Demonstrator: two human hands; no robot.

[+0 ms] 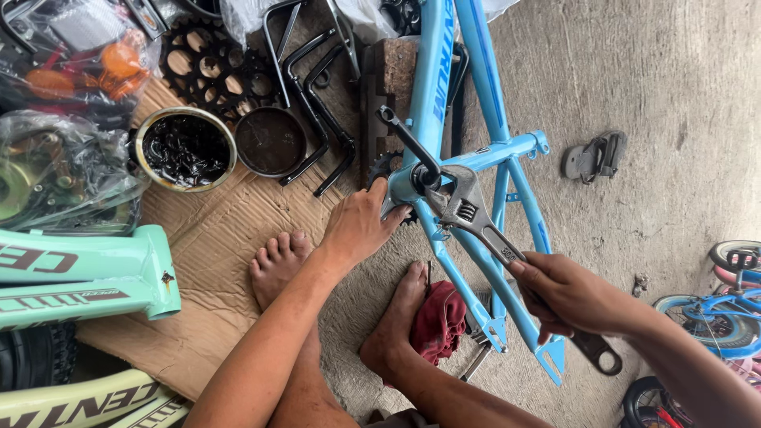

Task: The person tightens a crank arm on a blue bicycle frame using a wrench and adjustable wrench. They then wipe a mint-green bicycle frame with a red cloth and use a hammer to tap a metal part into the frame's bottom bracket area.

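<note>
At bottom bracket of blue bike frame (468, 158) | right hand (567, 297) gripped adjustable wrench (476, 218), jaws set on nut | left hand (361, 226) pressed against shell beside crank arm (408, 143) | tightening judged unfinished | grease tin (185, 148) open nearby.

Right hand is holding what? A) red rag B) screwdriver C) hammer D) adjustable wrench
D: the right hand grips the handle of an adjustable wrench whose head sits at the bottom bracket of the blue bike frame, while the left hand rests against the frame.
</note>
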